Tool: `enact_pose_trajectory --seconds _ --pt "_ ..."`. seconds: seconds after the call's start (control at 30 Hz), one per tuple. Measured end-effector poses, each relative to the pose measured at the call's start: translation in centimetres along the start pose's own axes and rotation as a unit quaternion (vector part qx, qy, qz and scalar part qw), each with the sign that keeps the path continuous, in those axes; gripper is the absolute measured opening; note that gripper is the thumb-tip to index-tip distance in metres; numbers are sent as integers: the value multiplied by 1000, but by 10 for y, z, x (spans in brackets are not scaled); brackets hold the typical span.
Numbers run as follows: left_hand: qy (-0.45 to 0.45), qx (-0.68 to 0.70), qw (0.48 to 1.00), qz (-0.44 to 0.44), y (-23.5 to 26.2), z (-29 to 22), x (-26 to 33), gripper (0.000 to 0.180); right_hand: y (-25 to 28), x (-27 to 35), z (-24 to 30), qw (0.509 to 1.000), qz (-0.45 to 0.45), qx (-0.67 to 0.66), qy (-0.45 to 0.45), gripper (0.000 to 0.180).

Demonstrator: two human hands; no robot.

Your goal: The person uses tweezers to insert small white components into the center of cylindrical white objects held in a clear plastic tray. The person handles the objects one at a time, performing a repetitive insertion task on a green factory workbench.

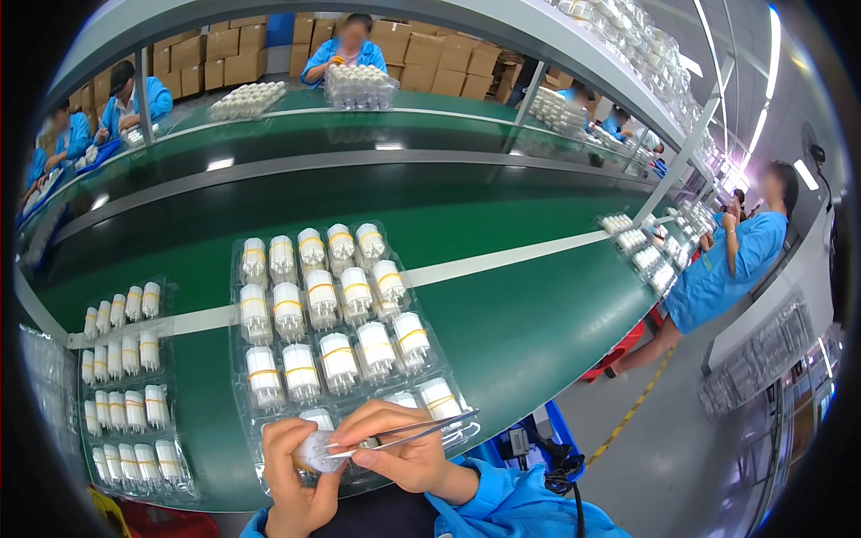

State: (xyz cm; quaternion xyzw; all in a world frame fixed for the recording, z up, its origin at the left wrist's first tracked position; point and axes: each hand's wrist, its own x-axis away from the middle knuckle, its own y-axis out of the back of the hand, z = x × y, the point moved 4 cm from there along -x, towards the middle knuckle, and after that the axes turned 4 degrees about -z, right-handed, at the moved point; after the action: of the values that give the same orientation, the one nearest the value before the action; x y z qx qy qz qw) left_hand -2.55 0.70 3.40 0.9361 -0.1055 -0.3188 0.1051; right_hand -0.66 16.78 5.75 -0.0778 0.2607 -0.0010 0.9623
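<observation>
Low in the view, my left hand (289,480) is closed around a white cylindrical part (316,454), its end with small metal pieces turned up toward my right hand. My right hand (404,453) pinches a pair of metal tweezers (420,429), the tips touching or very near that end. Just beyond my hands lies a clear plastic tray (237,345) with rows of white cylinders with yellow bands (288,311), pins pointing toward me. My fingers cover part of its nearest row.
Another filled tray (126,345) lies on the green bench (529,305) to the left. A blue bin (556,429) with dark items stands below the bench edge at right. A metal shelf (592,67) crosses overhead. Co-workers in blue sit opposite; one person (740,255) stands at right.
</observation>
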Motion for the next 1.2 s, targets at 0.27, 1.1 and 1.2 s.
enact_pose_trajectory --seconds 0.27,1.1,1.2 --pt "-15 -32 999 -35 4 -3 0 50 -3 -2 -3 999 8 20 28 17" --pt "-6 30 999 -32 3 2 -2 58 -8 -10 4 995 16 75 58 15" --pt "-8 26 999 -32 3 3 -2 58 -8 -10 5 995 19 80 62 15"
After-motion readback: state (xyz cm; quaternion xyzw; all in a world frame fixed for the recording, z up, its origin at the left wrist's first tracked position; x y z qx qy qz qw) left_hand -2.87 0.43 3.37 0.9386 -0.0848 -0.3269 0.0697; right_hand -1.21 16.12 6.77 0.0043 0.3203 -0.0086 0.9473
